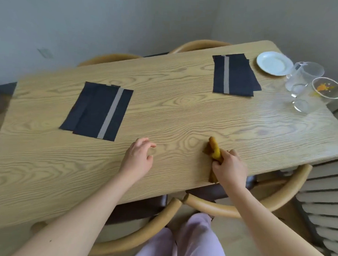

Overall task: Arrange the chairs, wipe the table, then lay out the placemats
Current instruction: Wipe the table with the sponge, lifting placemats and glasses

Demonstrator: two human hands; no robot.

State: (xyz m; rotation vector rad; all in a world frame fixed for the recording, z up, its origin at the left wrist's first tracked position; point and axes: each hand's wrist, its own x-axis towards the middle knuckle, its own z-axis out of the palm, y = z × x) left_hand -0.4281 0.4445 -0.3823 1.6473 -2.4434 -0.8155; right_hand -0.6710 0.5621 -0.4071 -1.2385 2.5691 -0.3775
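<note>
**On the table (184, 113), close to its near edge: a mustard cloth (214, 149) gripped in the right hand (229, 166)**

The mustard cloth is grasped by the right hand, whose fingers are curled round its bunched middle. One end of the cloth is laid on the wood ahead of the hand, and the other trails back toward the table's near edge. The left hand (139, 158) is held to the left, apart from the cloth, with nothing grasped. Its fingers are loosely bent and spread; whether the fingertips touch the wood cannot be told.

Two piles of dark placemats, each marked with a pale grey stripe, are laid farther back. The left pile (92, 111) is set toward the table's left end, its mats slightly fanned. The right pile (237, 74) is set near the far right, likewise unevenly stacked. Just beside it, by the far right corner, a white plate (274, 63) is placed. Near the right edge, a clear pitcher (302, 77) and a clear tumbler (318, 94) with an orange print are stood close together, the tumbler being the nearer.

Four chairs with curved pale wooden backs are tucked in at the table. The near-left chair (151, 226) and the near-right chair (276, 198) are set with their back rails almost meeting. Of the far-left chair (109, 58) and the far-right chair (199, 45), only the tops of the backs are shown. Lilac trousers (195, 239) are seen between the near chairs.
</note>
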